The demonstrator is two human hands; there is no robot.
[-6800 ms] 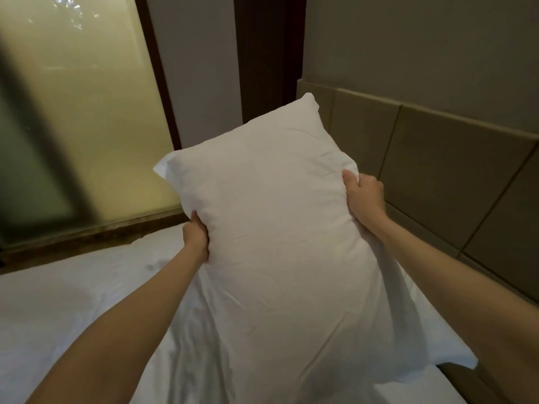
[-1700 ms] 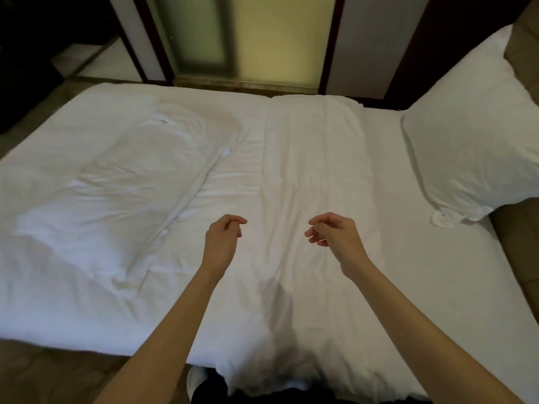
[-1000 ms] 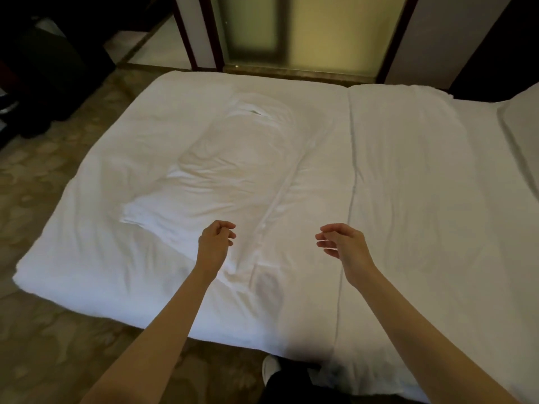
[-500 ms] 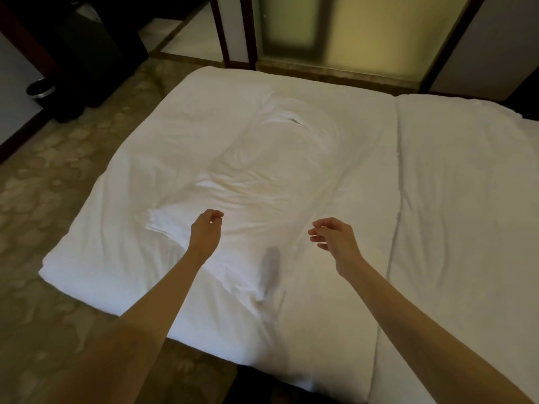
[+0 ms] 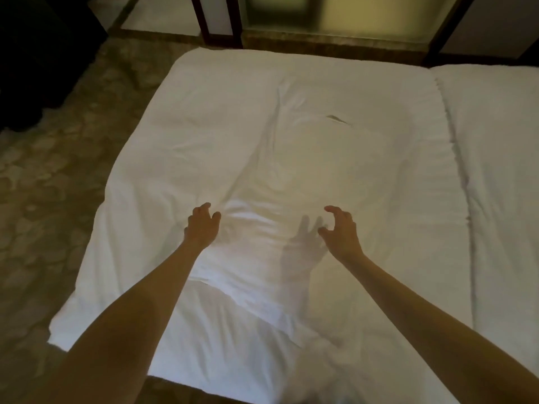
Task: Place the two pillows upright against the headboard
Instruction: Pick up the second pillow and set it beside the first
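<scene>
While both hands reach out over the bed (image 5: 495, 170), neither holds anything: the left hand (image 5: 202, 225) has its fingers (image 5: 207, 208) curled loosely with the tips at or just above the cloth, and whether they press it cannot be told; the right hand (image 5: 340, 230) hangs above the cover with its fingers (image 5: 331, 209) spread in a claw, gripping nothing and throwing a shadow just beside the left hand's side of it.

Between the two hands, and running away from them toward the window wall (image 5: 335, 18), lies a long soft bulge in the white bedding, which I take to be the second pillow (image 5: 262, 237), lying flat and either under or level with the duvet (image 5: 204, 112). No headboard shows now, so the pillow is well away from where it belongs.

As a judgement, about half the task is done. One pillow was stood against the headboard in the earlier pictures; this one has yet to be gripped, lifted, carried and stood up.

Compared with half a second ago, the view has swung farther toward the foot of the bed, both hands have dropped closer to the bulge, and the right hand's fingers have spread wider. The standing pillow, seen at the bed's right edge somewhat earlier, is out of view.
</scene>
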